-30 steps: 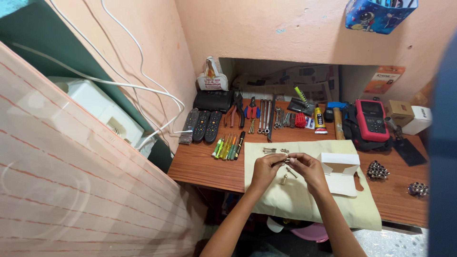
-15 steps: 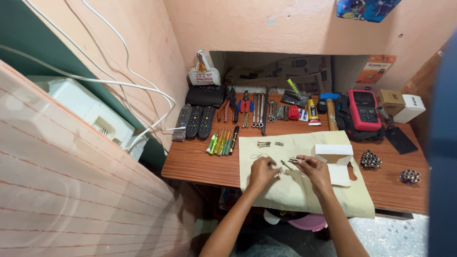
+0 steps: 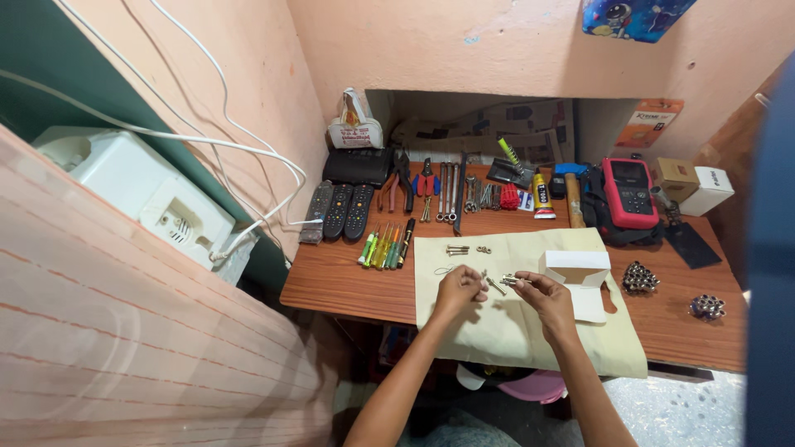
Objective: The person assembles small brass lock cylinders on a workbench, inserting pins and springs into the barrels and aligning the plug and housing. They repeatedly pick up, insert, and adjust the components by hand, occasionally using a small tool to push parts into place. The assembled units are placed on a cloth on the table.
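From the head view, your left hand (image 3: 458, 290) and right hand (image 3: 542, 295) meet over the cream cloth (image 3: 513, 331) spread on the near side of the wooden counter (image 3: 348, 277). Your right hand pinches a small metal part (image 3: 508, 281) between fingertips; your left hand is curled narrow just beside a small screw (image 3: 495, 286), though you cannot tell whether it grips it. Just right of your hands sits an open white box (image 3: 577, 268). Farther off on the cloth lie two bolts (image 3: 458, 249). At the far left rest three remote controls (image 3: 338, 212), with coloured screwdrivers (image 3: 385, 247) near them.
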